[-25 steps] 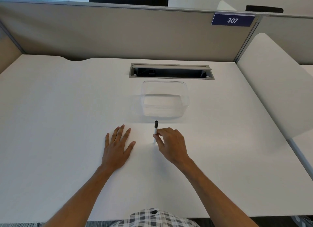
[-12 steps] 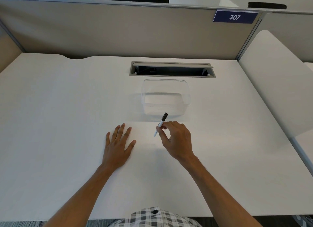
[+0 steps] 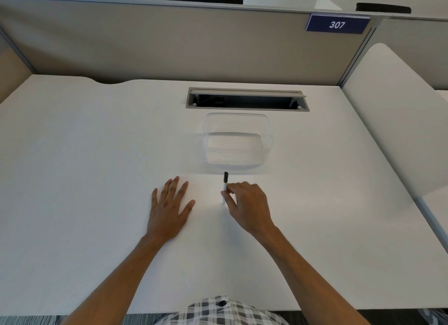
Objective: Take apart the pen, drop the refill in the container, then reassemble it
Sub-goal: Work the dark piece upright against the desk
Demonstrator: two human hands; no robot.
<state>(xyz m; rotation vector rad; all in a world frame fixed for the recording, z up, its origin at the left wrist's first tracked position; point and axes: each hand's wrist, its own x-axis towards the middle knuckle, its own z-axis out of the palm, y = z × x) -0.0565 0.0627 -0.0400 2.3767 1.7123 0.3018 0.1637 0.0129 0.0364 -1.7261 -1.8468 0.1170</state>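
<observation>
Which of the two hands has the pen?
The right hand has it, fingertips pinched on the white pen with its black cap pointing toward the clear container. The left hand lies flat and empty on the desk.

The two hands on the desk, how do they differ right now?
The left hand lies flat, palm down, fingers spread, holding nothing; the right hand is curled, its fingertips pinching the pen. The left hand sits apart from the pen, while the right hand is at its white barrel, black cap pointing toward the clear container. Both are bare and rest in front of that container on the white desk.
</observation>
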